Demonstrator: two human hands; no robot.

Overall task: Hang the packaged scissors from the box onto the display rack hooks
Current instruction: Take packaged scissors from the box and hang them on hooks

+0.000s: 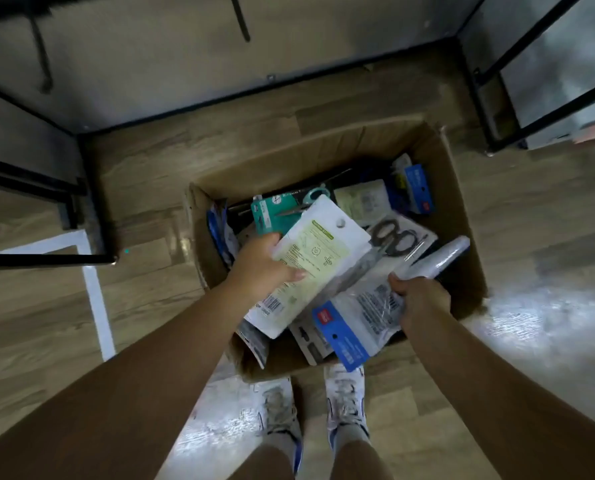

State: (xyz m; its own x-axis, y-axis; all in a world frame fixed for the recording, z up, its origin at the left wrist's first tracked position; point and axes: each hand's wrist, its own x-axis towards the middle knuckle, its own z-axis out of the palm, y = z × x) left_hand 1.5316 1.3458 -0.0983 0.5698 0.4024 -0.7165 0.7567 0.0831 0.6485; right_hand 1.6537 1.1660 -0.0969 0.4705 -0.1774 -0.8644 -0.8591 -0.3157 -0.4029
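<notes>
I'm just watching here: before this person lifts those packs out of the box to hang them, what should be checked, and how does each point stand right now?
1. Left hand grips the pale green pack: ok, thumb on top, fingers under its edge.
2. Right hand holds a clear pack: ok, though blur hides how many.
3. Hang hole on the green pack is open: ok, it shows near the top edge.
4. Packs free of the others in the cardboard box: cannot tell, they overlap.
5. Rack hooks free: ok for the two visible ones.
6. Shoes clear of the box: not ok, toes touch it.
</notes>
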